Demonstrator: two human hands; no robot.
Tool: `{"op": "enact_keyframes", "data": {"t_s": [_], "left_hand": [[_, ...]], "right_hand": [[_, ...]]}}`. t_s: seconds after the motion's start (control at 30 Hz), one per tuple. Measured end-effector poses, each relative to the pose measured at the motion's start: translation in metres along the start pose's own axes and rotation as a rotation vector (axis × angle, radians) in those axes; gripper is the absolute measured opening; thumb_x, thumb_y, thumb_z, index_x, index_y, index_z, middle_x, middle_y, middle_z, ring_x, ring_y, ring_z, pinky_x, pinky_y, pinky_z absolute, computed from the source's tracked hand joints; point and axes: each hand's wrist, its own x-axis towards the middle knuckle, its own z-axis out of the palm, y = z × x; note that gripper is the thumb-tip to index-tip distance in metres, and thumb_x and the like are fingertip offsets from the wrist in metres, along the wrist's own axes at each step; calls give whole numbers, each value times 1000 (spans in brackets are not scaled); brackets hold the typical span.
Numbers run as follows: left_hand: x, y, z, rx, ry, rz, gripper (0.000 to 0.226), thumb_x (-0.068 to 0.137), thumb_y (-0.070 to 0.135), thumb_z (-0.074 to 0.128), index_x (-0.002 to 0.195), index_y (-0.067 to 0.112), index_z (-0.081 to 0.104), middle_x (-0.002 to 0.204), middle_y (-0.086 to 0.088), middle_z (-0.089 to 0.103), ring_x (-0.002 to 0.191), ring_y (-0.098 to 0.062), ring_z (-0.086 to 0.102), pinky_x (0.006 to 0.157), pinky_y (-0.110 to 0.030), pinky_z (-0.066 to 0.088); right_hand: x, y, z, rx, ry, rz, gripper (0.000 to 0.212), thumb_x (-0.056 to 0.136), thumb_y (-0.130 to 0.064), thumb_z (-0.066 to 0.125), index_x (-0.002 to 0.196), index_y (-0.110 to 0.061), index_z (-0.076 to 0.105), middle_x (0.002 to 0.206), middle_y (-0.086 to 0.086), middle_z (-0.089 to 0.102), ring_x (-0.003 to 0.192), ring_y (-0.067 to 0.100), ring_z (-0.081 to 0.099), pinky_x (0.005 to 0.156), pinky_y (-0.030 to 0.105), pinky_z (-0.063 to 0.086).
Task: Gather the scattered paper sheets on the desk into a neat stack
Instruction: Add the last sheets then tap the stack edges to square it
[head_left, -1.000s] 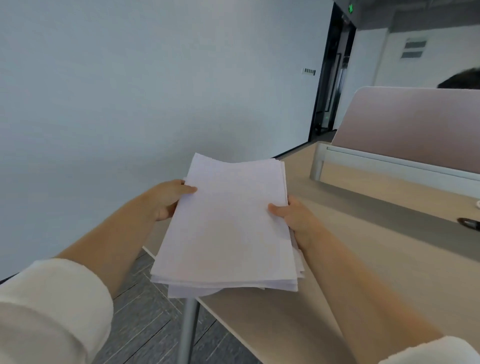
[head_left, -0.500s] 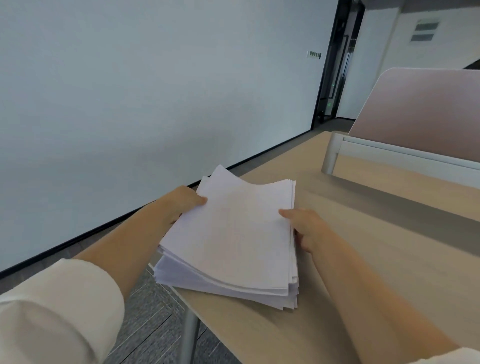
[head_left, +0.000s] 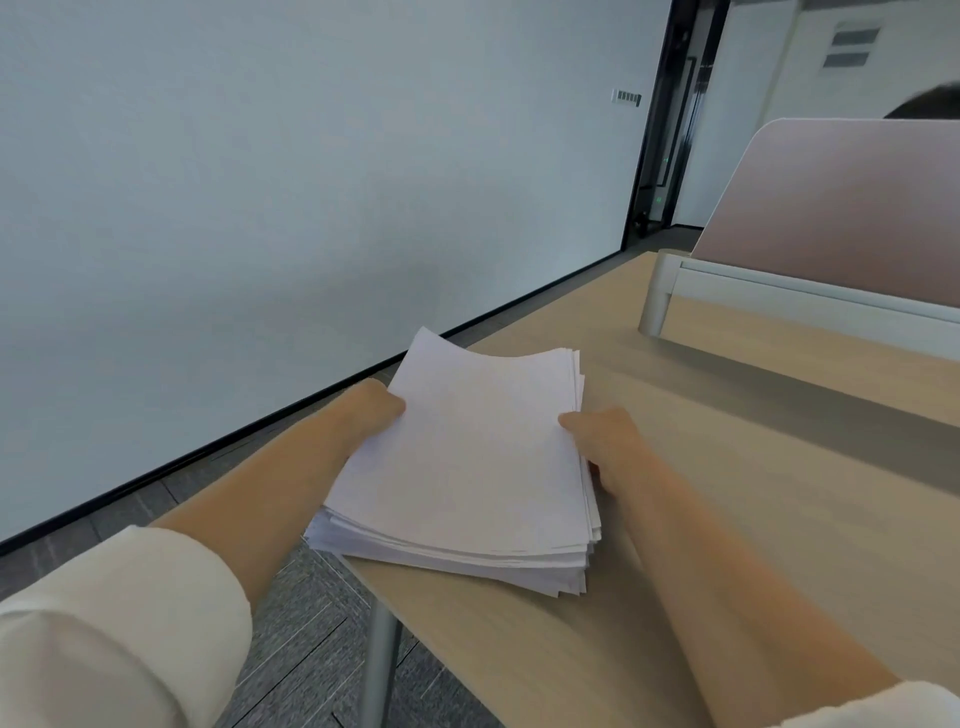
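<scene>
One paper stack (head_left: 467, 457) at the desk (head_left: 779, 493) corner — left hand (head_left: 371, 408) grips its left edge, right hand (head_left: 608, 441) its right.

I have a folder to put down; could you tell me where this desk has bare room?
Bare desk lies between the paper stack and the divider rail. The left edge is crowded: left hand and right hand grip the stack.

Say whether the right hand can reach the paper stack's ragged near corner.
Probably yes: the right hand grips the paper stack at its right edge, and only bare desk lies between it and that corner.
</scene>
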Motion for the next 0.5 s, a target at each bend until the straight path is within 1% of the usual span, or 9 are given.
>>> {"op": "enact_keyframes", "data": {"t_s": [0.03,0.07,0.1,0.13,0.17,0.23,0.33,0.43,0.5], "left_hand": [[-1,1,2,33,-6,-6,15,90,10,47,85,0,57,83,-12,54,70,-26,51,62,-26,37],[-2,3,1,62,-8,-18,14,89,12,49,94,1,56,90,-12,54,77,-27,52,67,-27,38],[-4,5,0,81,-6,-25,14,89,15,53,96,3,52,91,-10,53,79,-26,51,69,-27,37],[-5,7,-2,75,-7,-29,14,90,18,55,92,4,50,87,-8,52,75,-24,50,69,-27,36],[-5,8,-5,36,-23,-36,16,90,19,56,84,6,49,79,-6,50,68,-22,49,65,-26,35],[-6,11,-9,-87,-78,-72,20,90,19,57,75,10,50,73,-5,51,60,-20,47,56,-24,35],[-4,11,-13,-206,-86,-152,17,89,16,56,74,13,47,70,-6,48,56,-20,43,55,-24,34],[2,9,-15,-329,-76,-239,22,87,14,54,69,13,41,60,-2,37,47,-16,34,48,-22,28],[6,7,-14,-373,-77,-256,22,86,16,58,71,12,42,61,-3,36,50,-17,35,54,-23,32]], "right_hand": [[-1,1,-1,-74,10,-20,17,88,-17,57,92,-1,57,92,12,53,70,21,51,59,23,37],[-2,0,-1,-151,31,-31,18,88,-20,57,92,-2,56,95,12,53,72,22,52,60,24,39],[-3,0,-2,-220,59,-47,24,88,-23,58,100,-2,54,103,14,54,83,25,56,66,26,42],[-3,1,-4,-263,93,-57,40,88,-25,58,117,1,49,116,15,53,99,29,56,75,29,43],[-2,1,-4,-269,104,-60,54,89,-27,57,130,3,40,128,16,49,113,31,52,82,31,42],[-3,0,-2,-236,75,-89,63,92,-26,54,141,3,27,140,14,42,124,30,45,88,30,39],[-6,1,7,-244,9,-120,64,92,-23,55,143,0,24,140,12,42,125,27,45,86,26,36],[-10,0,9,-273,37,-155,54,90,-19,57,135,0,36,130,12,51,116,27,51,87,28,41],[-11,0,9,-255,38,-163,45,90,-16,57,129,1,42,123,11,55,109,27,54,84,28,42]]}}
